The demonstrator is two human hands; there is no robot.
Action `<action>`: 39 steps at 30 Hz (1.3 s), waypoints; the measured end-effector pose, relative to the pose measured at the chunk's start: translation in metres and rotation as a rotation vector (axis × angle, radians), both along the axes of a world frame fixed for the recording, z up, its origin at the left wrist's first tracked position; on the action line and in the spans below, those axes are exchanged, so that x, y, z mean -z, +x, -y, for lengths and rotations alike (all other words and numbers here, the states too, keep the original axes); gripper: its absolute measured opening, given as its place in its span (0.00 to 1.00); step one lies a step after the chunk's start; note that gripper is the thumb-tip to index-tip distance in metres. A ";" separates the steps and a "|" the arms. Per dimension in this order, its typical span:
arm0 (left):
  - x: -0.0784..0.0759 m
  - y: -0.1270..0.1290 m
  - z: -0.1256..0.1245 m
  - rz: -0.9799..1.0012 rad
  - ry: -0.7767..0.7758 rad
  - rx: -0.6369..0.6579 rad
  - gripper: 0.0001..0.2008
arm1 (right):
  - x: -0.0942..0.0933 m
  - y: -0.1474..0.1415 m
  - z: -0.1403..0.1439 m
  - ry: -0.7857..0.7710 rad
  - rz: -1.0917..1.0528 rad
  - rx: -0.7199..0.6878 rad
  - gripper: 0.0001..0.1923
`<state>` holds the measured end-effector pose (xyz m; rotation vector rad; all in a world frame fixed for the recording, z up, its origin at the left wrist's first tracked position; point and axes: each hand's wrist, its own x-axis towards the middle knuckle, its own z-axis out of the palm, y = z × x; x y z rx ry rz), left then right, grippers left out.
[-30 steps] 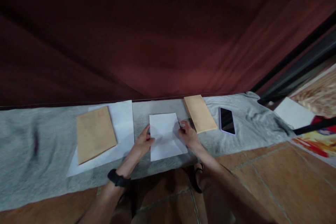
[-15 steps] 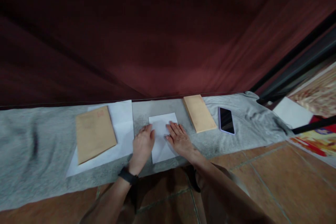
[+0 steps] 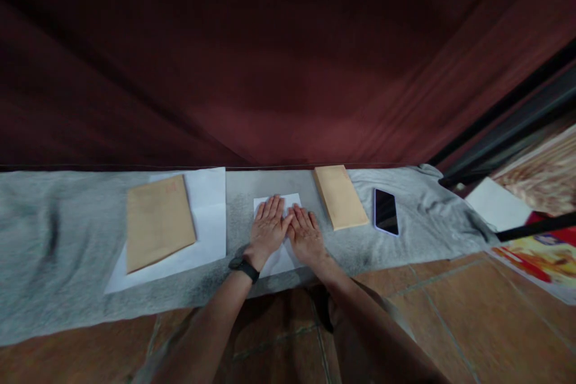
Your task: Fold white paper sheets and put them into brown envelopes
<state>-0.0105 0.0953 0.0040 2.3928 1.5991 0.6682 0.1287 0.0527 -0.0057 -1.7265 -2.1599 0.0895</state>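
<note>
Paper, white and small, lies flat on a long gray cloth, right in front of the person. The left hand and the right hand press on it, palms down, fingers straight, not gripping anything. The thumbs are very close; I cannot tell if they touch. A black watch is on the left wrist.

Behind the gray cloth hangs a big dark red cloth. Brown floor tiles show in front.

To the left, a brown envelope sits on top of a bigger white sheet. Just right of the right hand is a thick tan packet, the nearest thing in the way on that side. Next comes a phone with a purple edge. Far right, a black bar crosses a bright red and yellow picture.

The paper's near end is close to the gray cloth's front edge. Strips of gray cloth show on both sides of the paper, and a wide stretch lies left of the envelope.
</note>
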 end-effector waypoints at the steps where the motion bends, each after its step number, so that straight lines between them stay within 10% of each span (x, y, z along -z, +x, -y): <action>1: 0.002 0.000 -0.002 -0.002 0.005 -0.026 0.30 | -0.001 0.002 -0.002 -0.006 -0.006 0.018 0.27; 18: 0.002 -0.041 0.013 0.001 0.048 -0.205 0.31 | 0.000 0.029 -0.006 -0.010 -0.175 0.129 0.28; 27: 0.007 0.010 0.090 -0.131 0.070 0.214 0.28 | -0.021 0.007 0.004 -0.125 -0.462 -0.198 0.28; 33: 0.024 0.000 0.103 -0.206 0.194 0.217 0.26 | -0.009 0.003 0.004 -0.164 -0.235 -0.252 0.29; 39: 0.005 -0.013 0.106 -0.264 0.153 0.232 0.31 | -0.011 0.011 0.006 -0.132 -0.015 -0.232 0.29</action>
